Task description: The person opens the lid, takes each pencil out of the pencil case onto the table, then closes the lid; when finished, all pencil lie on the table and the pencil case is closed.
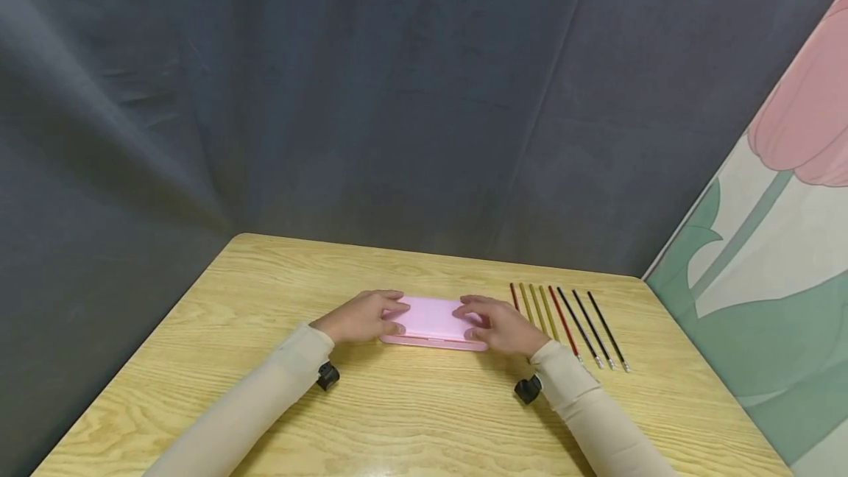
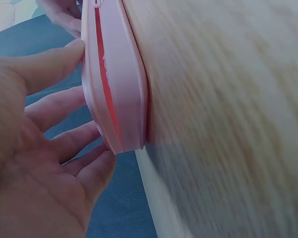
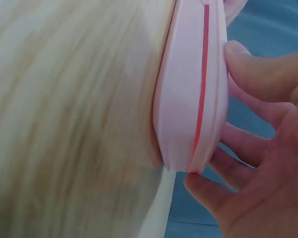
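Observation:
A pink pencil case [image 1: 430, 317] lies flat on the wooden table, its lid down with a narrow red slit showing along the front. On the left end of the lid rests my left hand [image 1: 364, 316], fingers spread and slightly bent. The left wrist view shows its thumb [image 2: 64, 57] at the lid's front edge and a little finger at the case's end. My right hand [image 1: 501, 325] touches the right end in much the same way; its thumb [image 3: 253, 67] meets the lid edge in the right wrist view. Neither hand is wrapped round the case.
To the right, several pencils lie side by side: red ones [image 1: 563, 320], yellow ones [image 1: 537, 308] and dark ones [image 1: 606, 330], some with visible eraser ends. A dark curtain [image 1: 397, 109] hangs behind the table [image 1: 411, 411]. A flower-printed cloth [image 1: 762, 278] stands at the right.

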`<state>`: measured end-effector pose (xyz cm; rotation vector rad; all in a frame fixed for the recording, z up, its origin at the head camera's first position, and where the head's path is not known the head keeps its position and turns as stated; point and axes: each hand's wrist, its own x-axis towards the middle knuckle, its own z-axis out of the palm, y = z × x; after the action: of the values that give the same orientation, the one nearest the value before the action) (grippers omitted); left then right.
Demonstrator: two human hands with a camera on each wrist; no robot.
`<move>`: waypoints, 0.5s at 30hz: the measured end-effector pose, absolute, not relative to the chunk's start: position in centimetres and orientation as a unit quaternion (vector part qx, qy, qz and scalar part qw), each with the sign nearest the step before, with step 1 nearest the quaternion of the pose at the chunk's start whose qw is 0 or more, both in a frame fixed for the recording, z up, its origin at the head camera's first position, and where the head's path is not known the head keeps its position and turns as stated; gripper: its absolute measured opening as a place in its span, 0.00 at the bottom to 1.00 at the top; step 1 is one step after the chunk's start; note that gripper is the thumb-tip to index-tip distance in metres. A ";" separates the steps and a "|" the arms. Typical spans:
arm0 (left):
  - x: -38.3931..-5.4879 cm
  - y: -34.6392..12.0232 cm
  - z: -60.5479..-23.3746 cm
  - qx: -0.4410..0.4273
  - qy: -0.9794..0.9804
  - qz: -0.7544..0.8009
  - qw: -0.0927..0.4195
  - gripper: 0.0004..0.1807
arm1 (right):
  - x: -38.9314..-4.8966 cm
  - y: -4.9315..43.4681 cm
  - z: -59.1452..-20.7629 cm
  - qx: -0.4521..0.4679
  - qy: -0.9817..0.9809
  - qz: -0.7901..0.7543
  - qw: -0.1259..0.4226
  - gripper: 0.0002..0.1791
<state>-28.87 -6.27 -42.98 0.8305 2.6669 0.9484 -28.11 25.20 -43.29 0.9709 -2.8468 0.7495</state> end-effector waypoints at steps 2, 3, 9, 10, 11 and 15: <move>-28.9 -6.3 -43.0 0.280 0.901 0.319 0.090 0.27 | -28.1 25.0 -43.3 0.307 -0.921 0.238 0.015 0.19; -28.9 -6.4 -43.0 0.279 0.902 0.317 0.088 0.27 | -28.1 24.9 -43.2 0.306 -0.922 0.238 0.013 0.19; -28.9 -6.5 -43.0 0.281 0.904 0.312 0.079 0.27 | -28.1 24.6 -42.8 0.312 -0.917 0.249 0.011 0.20; -28.9 -6.6 -43.0 0.283 0.905 0.308 0.076 0.27 | -28.2 24.6 -42.8 0.314 -0.917 0.247 0.013 0.20; -29.0 -6.6 -43.0 0.284 0.906 0.305 0.074 0.27 | -28.3 24.5 -42.8 0.315 -0.917 0.245 0.015 0.20; -28.6 -6.4 -43.2 0.288 0.909 0.293 0.066 0.27 | -28.2 24.6 -43.4 0.316 -0.919 0.236 0.022 0.19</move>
<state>-28.63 -6.38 -43.23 0.8684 2.7424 0.8844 -28.21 24.65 -43.36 0.9800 -2.8463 0.7298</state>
